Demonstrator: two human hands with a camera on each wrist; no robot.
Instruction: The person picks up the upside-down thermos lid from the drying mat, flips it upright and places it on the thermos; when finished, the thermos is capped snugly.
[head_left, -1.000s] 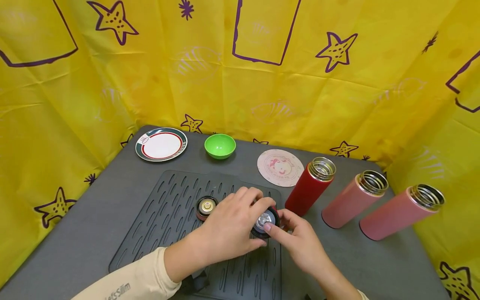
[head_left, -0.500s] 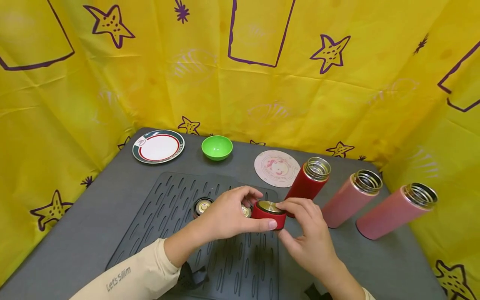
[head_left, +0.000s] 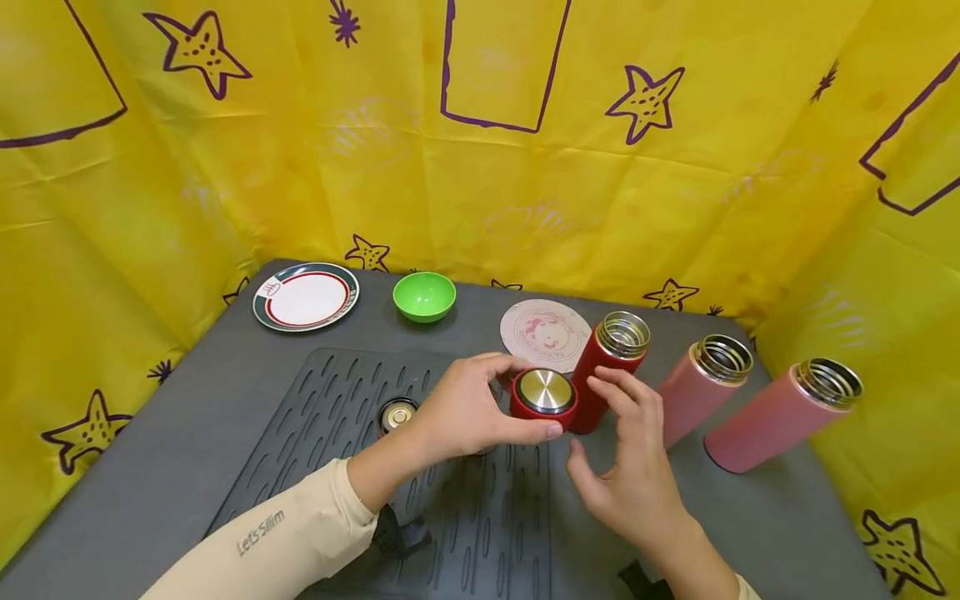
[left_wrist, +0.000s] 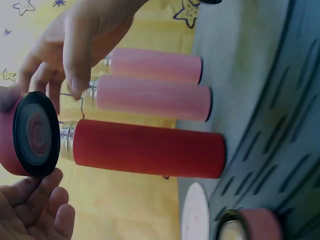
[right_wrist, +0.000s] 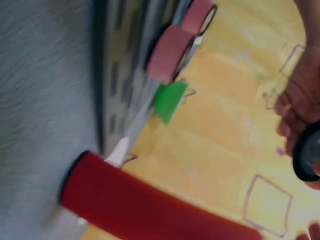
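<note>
My left hand (head_left: 468, 408) holds a red flask lid (head_left: 545, 392) between thumb and fingers, its shiny metal top facing up. The black-rimmed underside of this lid (left_wrist: 37, 132) shows in the left wrist view. To its right, my right hand (head_left: 633, 454) is spread with fingers loosely bent and nothing in them. Just beyond the lid stands an uncapped red flask (head_left: 596, 392) with a bare steel neck. A pink lid (head_left: 397, 412) lies on the dark ridged mat, partly behind my left hand. Two pink lids, the nearer one (right_wrist: 170, 52) larger, appear in the right wrist view.
Two uncapped pink flasks, one nearer (head_left: 705, 387) and one farther right (head_left: 783, 417), stand beside the red one. Behind the ridged mat (head_left: 330, 400) are a plate (head_left: 306, 298), a green bowl (head_left: 424, 297) and a round pink mat (head_left: 543, 333). Yellow cloth (head_left: 300, 167) encloses the table.
The red lid has been turned from underside up to metal top up and raised slightly. My right hand has let go of it and drawn off to the right; the left still holds it.
</note>
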